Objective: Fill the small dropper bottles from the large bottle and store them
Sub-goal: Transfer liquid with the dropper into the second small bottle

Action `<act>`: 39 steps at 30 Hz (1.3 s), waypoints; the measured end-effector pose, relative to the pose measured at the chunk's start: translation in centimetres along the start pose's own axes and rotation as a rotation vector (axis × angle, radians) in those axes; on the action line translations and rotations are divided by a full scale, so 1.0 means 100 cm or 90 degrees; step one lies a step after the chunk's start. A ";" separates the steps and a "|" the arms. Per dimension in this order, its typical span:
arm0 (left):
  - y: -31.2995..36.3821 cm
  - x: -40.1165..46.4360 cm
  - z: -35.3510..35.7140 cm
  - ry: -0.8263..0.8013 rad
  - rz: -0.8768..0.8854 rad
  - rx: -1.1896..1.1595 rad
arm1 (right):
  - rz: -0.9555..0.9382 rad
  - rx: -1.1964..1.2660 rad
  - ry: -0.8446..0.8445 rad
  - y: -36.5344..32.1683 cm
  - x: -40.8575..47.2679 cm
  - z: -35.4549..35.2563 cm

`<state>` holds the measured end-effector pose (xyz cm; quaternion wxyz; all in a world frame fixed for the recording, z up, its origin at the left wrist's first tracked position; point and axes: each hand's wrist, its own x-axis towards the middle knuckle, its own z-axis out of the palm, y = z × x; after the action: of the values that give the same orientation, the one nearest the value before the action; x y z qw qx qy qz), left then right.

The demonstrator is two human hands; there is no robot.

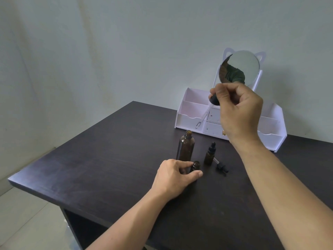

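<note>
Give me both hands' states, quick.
Left hand: grips the open small bottle on the table.
Right hand: pinches a dropper by its bulb, raised.

Counted: one large amber bottle (186, 146), two small dropper bottles (210, 153) (195, 166), two droppers (207, 110) (221, 166), one white organizer (191, 112), one mirror (241, 66).

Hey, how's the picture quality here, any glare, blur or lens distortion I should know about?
Head view: soft, even light, no harsh glare; the dark table shows a dull sheen. Wide-angle lens stretches both forearms near the bottom edge. The right hand and its dropper look slightly soft; the left hand on the open small bottle is sharper. The mirror reflects a dark sleeve.
</note>
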<state>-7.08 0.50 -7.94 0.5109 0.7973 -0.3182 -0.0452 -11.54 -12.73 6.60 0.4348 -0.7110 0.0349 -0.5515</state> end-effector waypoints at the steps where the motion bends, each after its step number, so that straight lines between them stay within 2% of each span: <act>1: 0.000 0.000 0.000 0.000 -0.001 -0.002 | 0.008 -0.001 -0.013 -0.001 -0.001 -0.003; 6: 0.000 0.000 -0.001 0.000 0.003 0.002 | 0.051 -0.036 -0.105 0.002 -0.022 -0.014; 14: -0.001 -0.001 0.000 0.009 0.008 0.005 | 0.097 -0.066 -0.139 0.013 -0.044 -0.017; 23: -0.002 0.000 0.001 0.007 0.017 -0.001 | 0.083 -0.081 -0.168 0.019 -0.051 -0.014; 30: -0.001 -0.001 0.000 0.016 0.015 -0.003 | 0.084 -0.055 -0.168 0.011 -0.041 -0.015; 36: 0.001 -0.002 0.000 0.010 0.003 0.002 | 0.017 -0.017 -0.071 -0.004 -0.003 -0.003; 39: 0.000 -0.001 0.000 0.009 0.004 0.007 | 0.011 -0.017 -0.063 -0.003 0.007 0.007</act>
<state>-7.15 0.54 -7.96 0.5090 0.7994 -0.3171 -0.0362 -10.78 -12.52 7.33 0.4312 -0.7427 0.0272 -0.5116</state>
